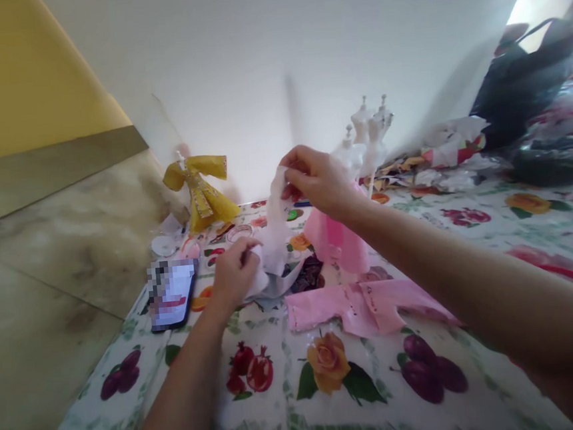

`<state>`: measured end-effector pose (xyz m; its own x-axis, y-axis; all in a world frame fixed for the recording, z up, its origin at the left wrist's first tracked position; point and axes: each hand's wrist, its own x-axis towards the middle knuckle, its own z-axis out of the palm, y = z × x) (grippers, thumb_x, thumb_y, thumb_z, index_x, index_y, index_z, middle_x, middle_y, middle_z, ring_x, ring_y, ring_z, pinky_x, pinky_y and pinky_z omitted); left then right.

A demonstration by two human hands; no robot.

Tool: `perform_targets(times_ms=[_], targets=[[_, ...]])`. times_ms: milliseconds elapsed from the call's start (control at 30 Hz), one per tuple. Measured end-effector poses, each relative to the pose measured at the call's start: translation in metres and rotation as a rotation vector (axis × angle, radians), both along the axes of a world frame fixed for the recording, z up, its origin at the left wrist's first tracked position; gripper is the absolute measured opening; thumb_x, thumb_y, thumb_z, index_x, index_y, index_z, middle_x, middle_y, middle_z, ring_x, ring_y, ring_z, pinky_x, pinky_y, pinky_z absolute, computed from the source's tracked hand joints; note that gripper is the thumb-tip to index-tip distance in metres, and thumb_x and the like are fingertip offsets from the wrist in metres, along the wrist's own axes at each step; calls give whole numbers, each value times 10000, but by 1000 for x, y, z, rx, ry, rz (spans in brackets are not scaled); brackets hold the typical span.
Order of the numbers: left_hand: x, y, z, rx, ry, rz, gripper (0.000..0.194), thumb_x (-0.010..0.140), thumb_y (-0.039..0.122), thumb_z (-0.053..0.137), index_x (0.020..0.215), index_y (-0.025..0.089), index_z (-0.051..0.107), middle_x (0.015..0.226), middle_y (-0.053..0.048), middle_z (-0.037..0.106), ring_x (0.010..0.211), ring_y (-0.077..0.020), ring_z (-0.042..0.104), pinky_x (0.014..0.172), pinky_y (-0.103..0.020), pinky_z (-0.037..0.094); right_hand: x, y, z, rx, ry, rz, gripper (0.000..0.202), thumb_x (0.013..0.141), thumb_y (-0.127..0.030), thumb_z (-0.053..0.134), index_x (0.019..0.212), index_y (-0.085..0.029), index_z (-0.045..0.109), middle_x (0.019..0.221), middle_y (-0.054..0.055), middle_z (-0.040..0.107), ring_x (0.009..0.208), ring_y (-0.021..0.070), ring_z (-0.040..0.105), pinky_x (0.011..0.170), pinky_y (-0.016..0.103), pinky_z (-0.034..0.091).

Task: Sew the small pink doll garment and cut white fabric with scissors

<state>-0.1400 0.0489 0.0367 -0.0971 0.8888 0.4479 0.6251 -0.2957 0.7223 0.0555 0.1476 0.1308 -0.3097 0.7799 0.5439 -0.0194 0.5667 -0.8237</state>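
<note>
A thin, whitish strip [274, 233], paper or fabric, stretches between my two hands. My right hand [310, 176] pinches its upper end above the tablecloth. Lower down, my left hand [238, 269] is closed on a white bundled part of the strip. Beneath it lie pale folded pieces [280, 284] and a dark patterned item [309, 274]. A small pink doll top [347, 309] with dark trim lies flat in front of my hands. Behind it stands a pink doll skirt [342, 243], partly hidden by my right forearm.
At the back left, a yellow doll dress [201, 189] hangs on a stand. A phone [173, 295] lies at the left table edge. White mini mannequins [372, 130] stand near the wall, right of centre. Scraps and plastic bags [454, 153] are heaped at the right.
</note>
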Motion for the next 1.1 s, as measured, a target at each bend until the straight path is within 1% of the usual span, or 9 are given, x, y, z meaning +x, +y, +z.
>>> perform_targets(times_ms=[133,233,367,467,600,700,767,867,1100], targets=[[3,6,-14,-61,130,-99,383,697,164,614,1073,201,673,1039,-75,688,969,-266,630,903,-410,464,2,1,14,147,30,-18,159,842,-51,468,846,-194,537,682,-17,610,619,117,643,575,258,519],[2,4,-8,-81,145,-171,534,714,188,626,1247,184,589,1268,-125,610,1185,-296,560,1035,-450,408,4,0,16,237,-57,-20,140,834,-69,489,844,-190,559,711,-11,620,635,115,618,595,264,511],[0,-2,6,-13,-191,-313,488,822,273,598,1300,201,527,1367,-111,546,1290,-262,491,1044,-399,422,5,-5,18,267,-124,-2,117,846,-94,503,850,-195,562,736,-19,605,654,108,600,623,259,503],[3,3,5,73,-438,-251,339,856,297,610,1183,209,597,1266,-87,611,1218,-227,541,1025,-355,425,7,-11,24,270,-166,30,115,865,-102,508,870,-199,569,758,-13,597,688,114,592,657,268,514],[9,25,-10,52,-472,-161,286,875,323,615,1138,214,618,1205,-82,636,1165,-200,567,960,-304,445,9,-20,34,292,-201,66,131,856,-88,520,848,-200,587,769,-3,610,704,127,582,679,290,515],[9,41,-17,1,-472,-176,310,792,292,700,1085,202,654,956,-46,687,891,-173,634,772,-266,481,10,-20,37,322,-199,66,143,840,-84,529,832,-208,600,764,-5,611,711,135,584,689,301,507],[5,45,-15,-10,-478,-184,225,735,268,738,936,179,692,774,-6,664,711,-142,590,663,-240,449,12,-16,37,345,-210,41,143,834,-89,532,839,-209,609,767,-3,612,713,140,587,682,304,498],[-6,40,-6,30,-544,-140,123,702,251,744,742,156,676,687,19,612,655,-113,522,622,-214,396,15,-6,35,397,-263,-51,137,830,-105,538,854,-211,623,749,-1,611,681,143,572,630,303,463],[-33,20,15,84,-818,-90,171,709,290,700,747,173,582,693,44,545,642,-90,502,613,-190,399,17,9,35,495,-378,-266,99,814,-136,595,845,-219,640,742,16,587,665,145,520,638,328,423]])
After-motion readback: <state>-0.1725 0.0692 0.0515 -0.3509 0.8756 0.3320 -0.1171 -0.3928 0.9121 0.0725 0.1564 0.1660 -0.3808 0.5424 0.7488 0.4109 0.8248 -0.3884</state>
